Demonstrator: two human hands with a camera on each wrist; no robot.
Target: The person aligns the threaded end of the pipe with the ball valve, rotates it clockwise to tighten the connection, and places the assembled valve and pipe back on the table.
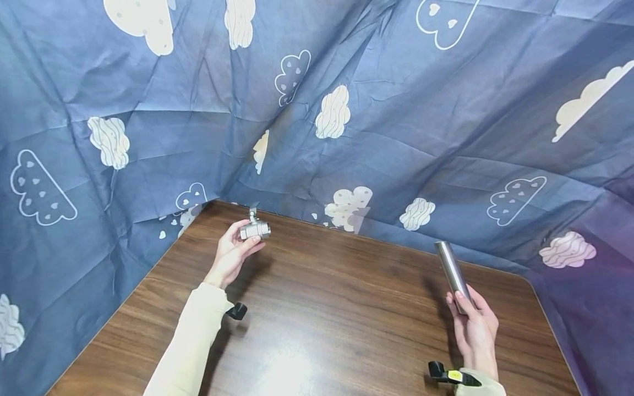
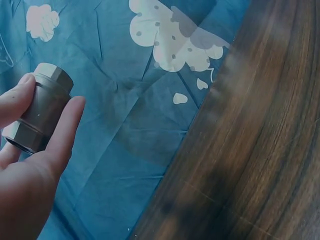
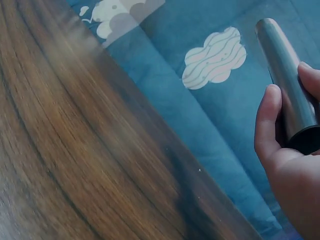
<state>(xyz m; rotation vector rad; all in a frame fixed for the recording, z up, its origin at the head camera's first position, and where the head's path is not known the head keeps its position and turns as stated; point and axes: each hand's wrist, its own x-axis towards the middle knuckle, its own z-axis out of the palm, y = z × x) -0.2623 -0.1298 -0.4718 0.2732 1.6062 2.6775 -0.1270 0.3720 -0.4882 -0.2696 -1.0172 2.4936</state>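
Observation:
My left hand holds a silver ball valve by its body, over the far left of the table. The valve's small handle points up in the head view. In the left wrist view the valve body sits between thumb and fingers, its hexagonal end upward. On the right, my right hand grips the lower end of a shiny metal tube. The tube leans, its upper end pointing away and to the left. In the right wrist view, thumb and fingers wrap the tube, with its dark open lower end near the palm.
Beneath both hands lies a brown wood-grain table, with a bright light reflection near the front. A blue cloth printed with clouds hangs behind and along the sides. Each wrist carries a black camera mount, such as the right one.

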